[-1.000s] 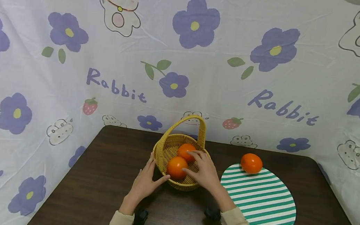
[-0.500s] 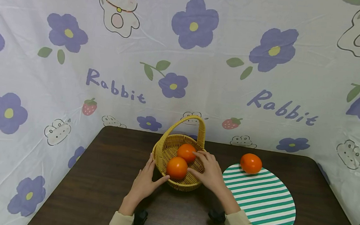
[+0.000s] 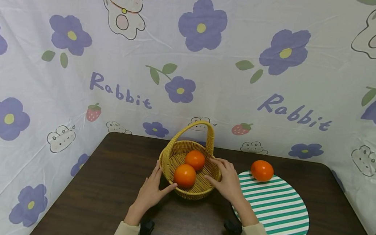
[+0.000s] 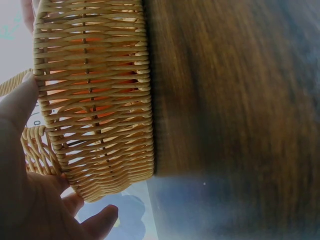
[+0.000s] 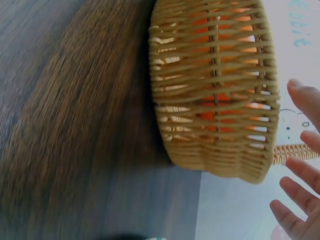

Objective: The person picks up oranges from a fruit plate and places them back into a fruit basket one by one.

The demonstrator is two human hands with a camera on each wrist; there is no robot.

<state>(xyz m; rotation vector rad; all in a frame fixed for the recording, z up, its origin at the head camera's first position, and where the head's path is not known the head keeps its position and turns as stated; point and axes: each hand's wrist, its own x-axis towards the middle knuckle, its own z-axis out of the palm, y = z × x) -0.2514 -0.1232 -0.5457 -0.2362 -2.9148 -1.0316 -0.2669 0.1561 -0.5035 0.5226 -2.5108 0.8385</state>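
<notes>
In the head view, a yellow wicker basket (image 3: 195, 195) with a tall handle stands upright on the table. It holds two round orange fruits, a nearer one (image 3: 185, 176) and a farther one (image 3: 195, 160); their exact kind is unclear. My left hand (image 3: 150, 192) rests against the basket's left side, thumb at the front rim, fingers extended along the wall. The left wrist view shows that thumb (image 4: 25, 97) touching the rim. My right hand (image 3: 228, 180) hovers over the right rim, fingers spread and holding nothing; in the right wrist view its fingers (image 5: 300, 195) stand apart from the weave.
An oval green-and-white striped mat (image 3: 276, 211) lies on the right of the dark wooden table (image 3: 103, 199). A third glossy orange fruit (image 3: 262, 170) sits at the mat's far edge. Behind hangs a flower-and-rabbit cloth (image 3: 223, 76).
My right hand has drawn back to the right, away from the two fruits in the basket and over its right rim. The left hand and the fruits have stayed in place.
</notes>
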